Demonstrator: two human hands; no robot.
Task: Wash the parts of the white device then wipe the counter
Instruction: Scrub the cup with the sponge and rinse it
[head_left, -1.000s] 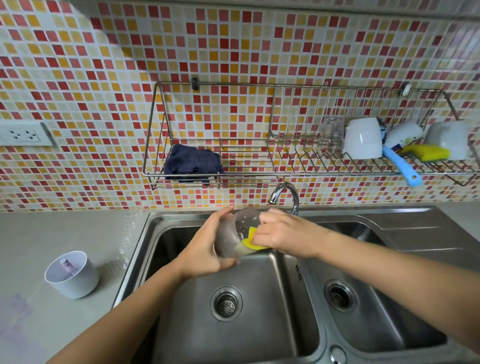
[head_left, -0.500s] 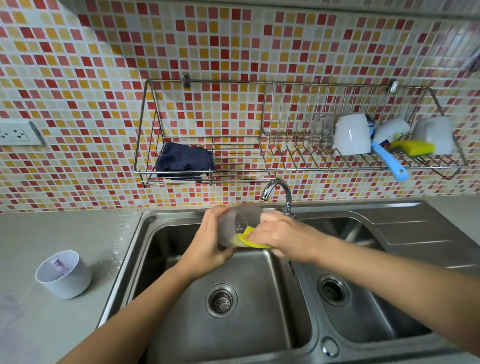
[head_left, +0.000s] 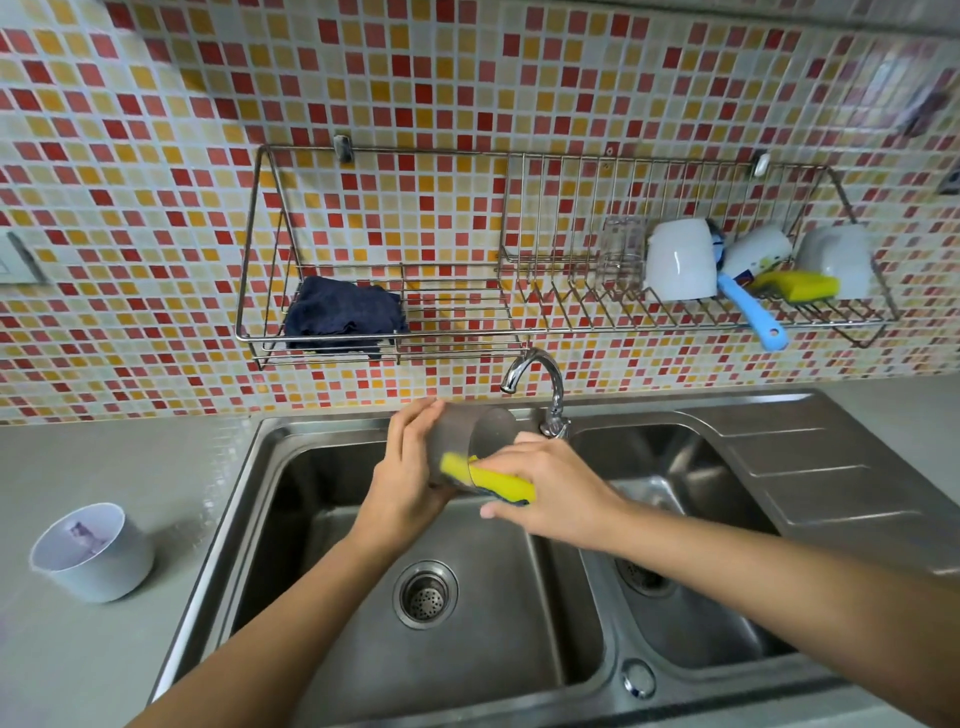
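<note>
Two grips over the sink (head_left: 493, 670) — left hand (head_left: 410, 483) around the sideways cup (head_left: 457, 434), mouth rightward — right hand (head_left: 558, 493) around the sponge (head_left: 501, 484).

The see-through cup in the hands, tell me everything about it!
The cup is a cloudy, see-through plastic-looking cylinder, tipped sideways with its mouth to the right. The left hand grips its body; the right hand holds a yellow sponge in its mouth. It is held over the left sink basin, below the faucet.
</note>
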